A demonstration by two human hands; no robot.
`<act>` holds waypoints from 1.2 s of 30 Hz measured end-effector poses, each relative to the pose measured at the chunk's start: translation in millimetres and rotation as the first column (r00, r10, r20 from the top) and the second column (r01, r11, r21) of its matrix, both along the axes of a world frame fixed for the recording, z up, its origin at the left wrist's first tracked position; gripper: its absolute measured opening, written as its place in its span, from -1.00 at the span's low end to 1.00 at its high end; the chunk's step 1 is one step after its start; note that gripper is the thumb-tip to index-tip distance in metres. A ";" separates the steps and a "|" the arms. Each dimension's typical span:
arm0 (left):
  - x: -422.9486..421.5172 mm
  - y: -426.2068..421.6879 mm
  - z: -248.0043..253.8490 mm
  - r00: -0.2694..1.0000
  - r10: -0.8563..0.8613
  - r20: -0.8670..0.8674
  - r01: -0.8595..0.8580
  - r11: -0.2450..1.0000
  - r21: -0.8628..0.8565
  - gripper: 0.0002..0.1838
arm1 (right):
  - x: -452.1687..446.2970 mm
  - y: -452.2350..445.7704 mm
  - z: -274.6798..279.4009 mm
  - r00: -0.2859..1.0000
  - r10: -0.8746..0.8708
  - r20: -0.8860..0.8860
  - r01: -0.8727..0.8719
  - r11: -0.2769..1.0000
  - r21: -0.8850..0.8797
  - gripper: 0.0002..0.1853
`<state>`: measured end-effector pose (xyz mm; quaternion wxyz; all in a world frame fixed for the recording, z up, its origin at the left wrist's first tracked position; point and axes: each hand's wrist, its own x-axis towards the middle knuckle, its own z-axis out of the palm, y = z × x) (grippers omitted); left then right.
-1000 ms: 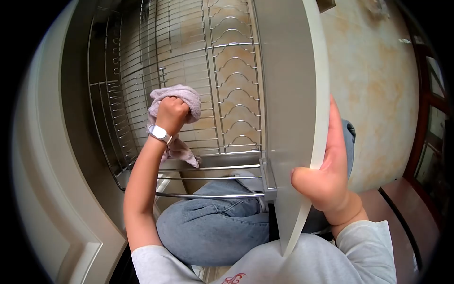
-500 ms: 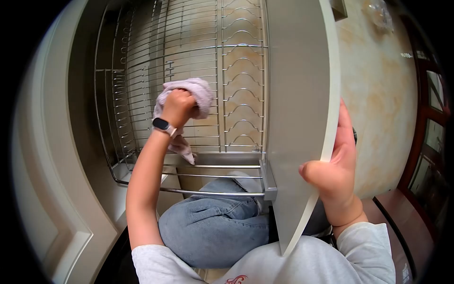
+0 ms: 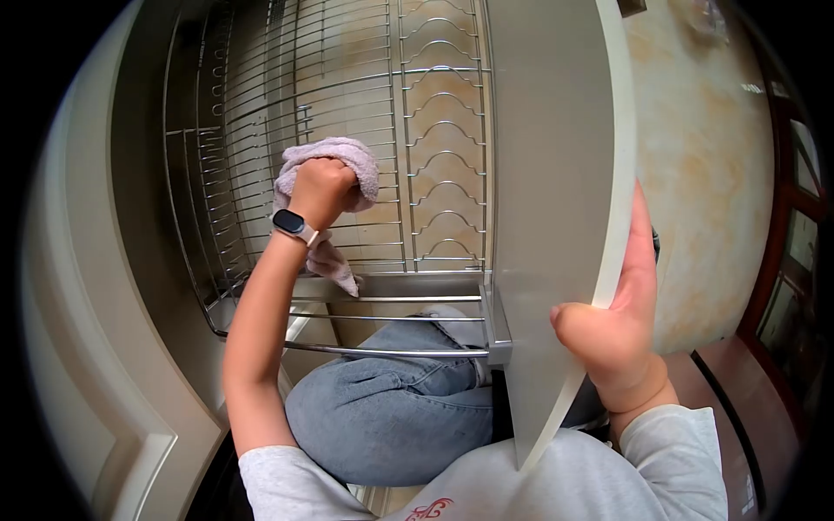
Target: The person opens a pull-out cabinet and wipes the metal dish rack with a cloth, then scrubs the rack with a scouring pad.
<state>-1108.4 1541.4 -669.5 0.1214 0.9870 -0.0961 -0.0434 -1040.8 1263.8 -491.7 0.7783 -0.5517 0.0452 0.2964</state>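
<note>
My left hand (image 3: 323, 187), a watch on its wrist, is closed around a pale pink cloth (image 3: 354, 161). The bunched cloth lies against the thin wires of a metal rack (image 3: 398, 174), and one end hangs down below the wrist. That rack fills a pulled-out drawer. At the right, my right hand (image 3: 612, 334) grips the edge of the drawer's front panel (image 3: 556, 174). Its thumb rests on the inner side, while the fingers lie along the outer side and are partly hidden.
Curved wire dividers (image 3: 443, 161) run along the rack beside the panel. Metal rails (image 3: 391, 352) cross its near end, above my bent leg (image 3: 391, 425). A pale cabinet front (image 3: 78, 304) stands left; tiled floor (image 3: 704, 191) and a dark-red door frame (image 3: 782, 252) are at right.
My left hand and the cloth have shifted slightly left and up in the picture, as has the rack with the view. My right hand keeps its hold on the panel.
</note>
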 end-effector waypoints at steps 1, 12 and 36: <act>-1.4 2.1 -5.0 0.999 -0.013 0.038 0.012 0.999 0.051 -0.94 | -0.2 0.7 0.6 1.000 -0.025 -0.004 0.025 1.000 -0.014 -0.03; -16.0 -5.1 -11.3 0.985 0.110 0.133 -0.083 0.978 -0.191 -0.90 | -1.1 -5.8 1.4 0.993 0.109 0.042 -0.097 0.971 -0.216 -0.07; -36.1 25.0 11.0 0.977 0.211 -0.009 -0.210 0.969 -0.130 -0.87 | 3.9 -11.6 -18.1 0.974 0.114 0.198 -0.109 0.993 -0.032 0.01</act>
